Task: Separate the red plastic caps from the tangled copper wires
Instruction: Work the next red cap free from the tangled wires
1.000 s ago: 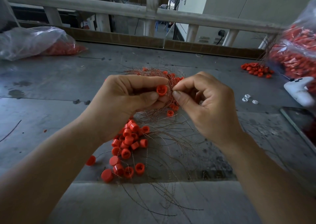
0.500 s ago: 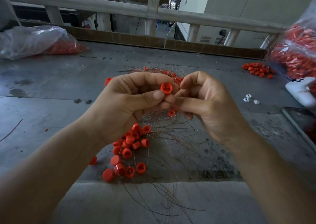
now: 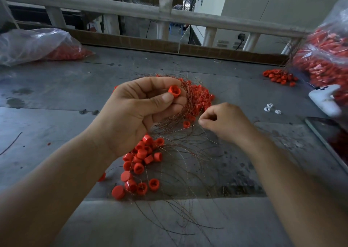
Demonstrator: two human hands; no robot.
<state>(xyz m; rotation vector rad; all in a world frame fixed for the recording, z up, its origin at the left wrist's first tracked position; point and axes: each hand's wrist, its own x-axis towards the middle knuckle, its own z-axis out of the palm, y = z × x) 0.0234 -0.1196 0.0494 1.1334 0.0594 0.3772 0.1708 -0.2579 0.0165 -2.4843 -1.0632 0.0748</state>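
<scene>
My left hand [image 3: 139, 112] pinches a red cap [image 3: 174, 91] between thumb and forefinger, raised above the table, and its lower fingers hold a bundle of tangled copper wires [image 3: 190, 103] with more red caps caught in it. My right hand [image 3: 224, 123] is lower and to the right, its thumb and forefinger pinching a thin copper wire [image 3: 202, 114] pulled away from the cap. A pile of loose red caps [image 3: 140, 162] lies on the grey table [image 3: 56, 99] below my left hand, among freed wire strands [image 3: 188, 209].
A clear bag with red caps [image 3: 37, 46] lies at the far left. A big bag of red caps [image 3: 323, 58] stands at the right, with a small heap of caps [image 3: 280, 77], a white controller [image 3: 324, 99], small white parts [image 3: 271, 108] and a dark tablet [image 3: 327, 135]. A railing [image 3: 131, 9] runs behind.
My right hand has moved down and to the right, away from the cap, drawing a wire out. My left hand still holds the cap, raised slightly.
</scene>
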